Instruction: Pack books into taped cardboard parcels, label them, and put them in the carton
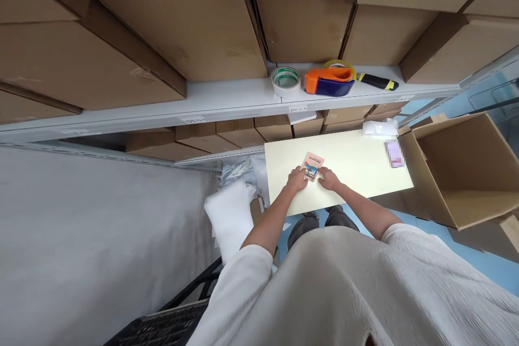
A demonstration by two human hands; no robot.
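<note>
On the pale yellow tabletop (352, 162) in front of me is a small flat pink printed packet (311, 166) with a colourful picture on its lower half. My left hand (297, 179) grips its left edge, fingers closed against the side. From the other side, my right hand (329, 179) holds its right edge with the thumb and fingers bent. Part of each edge is hidden under the fingers. Whether the packet is a booklet or a pouch, I cannot tell.
A blurred purple packet (394, 153) and a white plastic bag (380, 127) lie at the table's right end, beside an open cardboard box (466, 173). On the shelf above are a tape roll (286, 82), an orange-blue tape dispenser (330, 82) and a cutter knife (378, 82). White foam sheets (231, 216) lie left.
</note>
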